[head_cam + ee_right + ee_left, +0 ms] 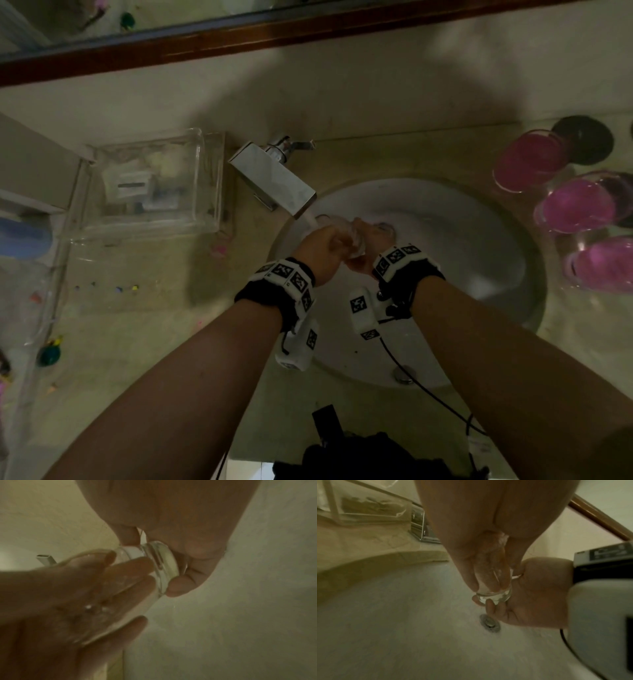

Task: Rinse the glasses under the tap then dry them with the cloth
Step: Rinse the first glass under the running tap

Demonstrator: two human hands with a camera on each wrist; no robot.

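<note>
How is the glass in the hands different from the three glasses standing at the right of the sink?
The held glass looks clear and lies tilted under the tap; the three glasses show pink inside and stand upright on the counter. The held glass is in both hands' grip, left hand and right hand; the three are untouched. All are transparent glass.

tap spout point(274, 178) overhanging basin point(479, 246) left, three pink-filled glasses point(575, 205) crowding right counter

Over the sink point(507, 274), both hands hold a glass point(352, 240) beneath the tap point(274, 174); three glasses point(579, 205) stand right of the sink, a clear box point(205, 178) left.
</note>
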